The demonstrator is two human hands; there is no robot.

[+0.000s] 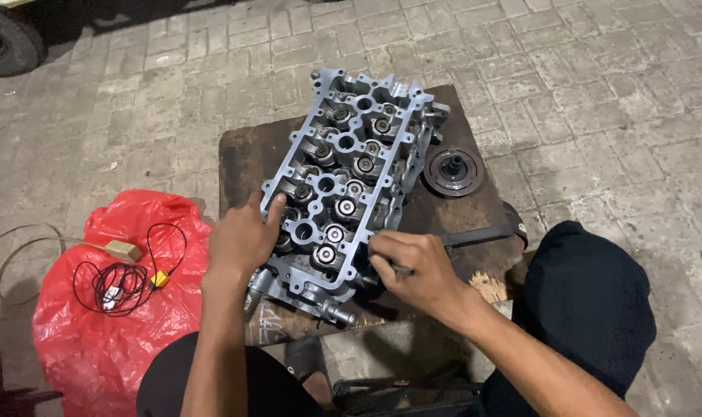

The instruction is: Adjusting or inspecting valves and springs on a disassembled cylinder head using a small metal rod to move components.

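Note:
A grey aluminium cylinder head [351, 170] with several valve springs lies on a dark wooden board [247, 158] on the ground. My left hand [243, 235] rests flat on the head's near left edge, fingers pressing against its rim. At the near right corner, my right hand [413, 266] is closed around a thin dark metal tool [401, 269], just beside the nearest valves. A long flat dark bar [478, 235] extends rightward from behind that hand.
A round dark pulley-like disc [453, 171] lies on the board to the right of the head. A red plastic bag [111, 309] with black wires and a small beige block sits at left. My knees frame the bottom. Paving bricks surround everything; a tyre [7, 38] stands top left.

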